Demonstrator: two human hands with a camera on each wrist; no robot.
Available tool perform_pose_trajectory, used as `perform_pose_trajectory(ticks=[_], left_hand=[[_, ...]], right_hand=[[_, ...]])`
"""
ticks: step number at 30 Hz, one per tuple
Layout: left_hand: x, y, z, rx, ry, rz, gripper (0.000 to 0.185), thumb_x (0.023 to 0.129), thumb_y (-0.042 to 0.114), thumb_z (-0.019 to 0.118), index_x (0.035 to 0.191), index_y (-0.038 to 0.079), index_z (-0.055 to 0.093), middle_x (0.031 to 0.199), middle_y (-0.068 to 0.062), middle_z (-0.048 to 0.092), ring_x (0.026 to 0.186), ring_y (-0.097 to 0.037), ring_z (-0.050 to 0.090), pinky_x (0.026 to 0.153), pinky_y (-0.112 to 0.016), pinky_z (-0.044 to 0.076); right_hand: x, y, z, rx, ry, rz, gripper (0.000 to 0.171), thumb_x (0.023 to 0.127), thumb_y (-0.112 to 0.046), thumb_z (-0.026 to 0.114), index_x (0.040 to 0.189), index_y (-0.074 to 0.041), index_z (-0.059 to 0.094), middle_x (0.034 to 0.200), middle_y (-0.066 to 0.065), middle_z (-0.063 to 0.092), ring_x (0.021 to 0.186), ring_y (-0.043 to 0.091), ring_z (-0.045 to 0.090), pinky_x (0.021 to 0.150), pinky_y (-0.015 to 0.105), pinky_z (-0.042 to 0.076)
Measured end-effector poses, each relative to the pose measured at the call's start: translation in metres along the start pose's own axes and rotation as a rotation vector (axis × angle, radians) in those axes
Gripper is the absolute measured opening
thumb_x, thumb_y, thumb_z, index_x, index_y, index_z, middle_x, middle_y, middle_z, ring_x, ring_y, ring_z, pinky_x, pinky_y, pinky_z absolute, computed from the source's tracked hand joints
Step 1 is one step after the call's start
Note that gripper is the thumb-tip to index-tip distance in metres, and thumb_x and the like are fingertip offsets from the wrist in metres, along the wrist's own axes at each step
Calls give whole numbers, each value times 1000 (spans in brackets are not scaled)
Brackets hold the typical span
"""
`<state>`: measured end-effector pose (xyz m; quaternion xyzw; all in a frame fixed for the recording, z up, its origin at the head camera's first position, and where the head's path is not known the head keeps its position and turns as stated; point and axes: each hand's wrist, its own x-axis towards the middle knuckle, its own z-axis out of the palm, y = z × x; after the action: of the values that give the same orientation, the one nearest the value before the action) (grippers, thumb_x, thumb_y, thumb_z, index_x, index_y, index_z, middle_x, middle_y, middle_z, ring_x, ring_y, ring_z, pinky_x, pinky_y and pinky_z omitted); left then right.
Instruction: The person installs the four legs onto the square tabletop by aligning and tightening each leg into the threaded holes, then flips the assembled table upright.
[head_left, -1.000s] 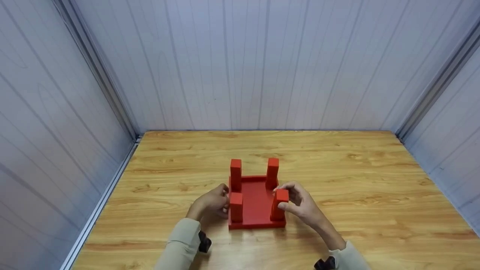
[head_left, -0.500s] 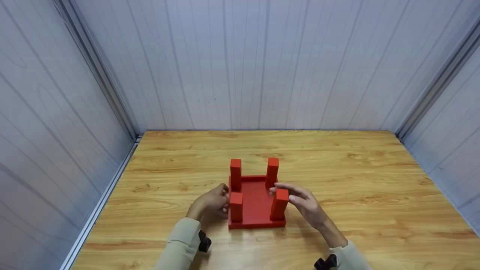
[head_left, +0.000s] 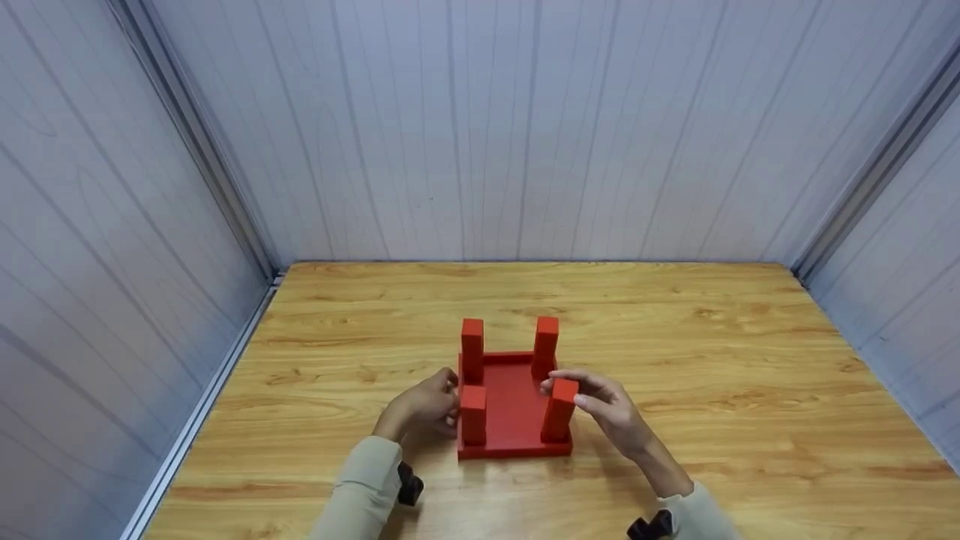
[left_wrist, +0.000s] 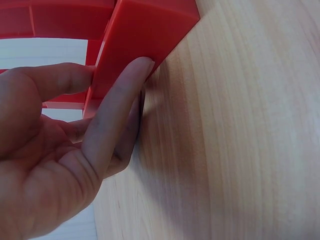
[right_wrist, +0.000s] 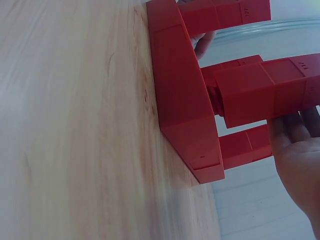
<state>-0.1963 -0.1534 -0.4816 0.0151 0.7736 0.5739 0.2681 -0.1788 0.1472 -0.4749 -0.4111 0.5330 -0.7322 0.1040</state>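
A red upturned toy table lies on the wooden tabletop, its legs pointing up at the corners. My left hand holds its left side, thumb and fingers about the rim in the left wrist view. At the near right corner, the fingers and thumb of my right hand are around the square leg. This leg leans a little to the right. In the right wrist view, a narrow gap with a threaded piece shows between the leg and the base.
The other red legs stand at the near left, far left and far right. Wooden work surface surrounds the piece. Pale panels wall in the back and sides.
My right thumb has moved from the leg's near face to its right side, and the fingers have shifted around the leg. The left hand and the base have stayed in place.
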Motion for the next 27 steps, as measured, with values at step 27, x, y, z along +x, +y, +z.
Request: perform_pose_trajectory(ticks=[27], left_hand=[[1, -2, -1, -3, -11, -1, 34, 88, -7, 39, 120, 0, 33, 71, -7, 42, 61, -19, 48, 60, -36, 55]], right_hand=[[-4, 0, 4, -201, 171, 85, 33, 85, 9, 61, 112, 13, 43, 110, 4, 55, 100, 11, 54, 82, 21, 49]])
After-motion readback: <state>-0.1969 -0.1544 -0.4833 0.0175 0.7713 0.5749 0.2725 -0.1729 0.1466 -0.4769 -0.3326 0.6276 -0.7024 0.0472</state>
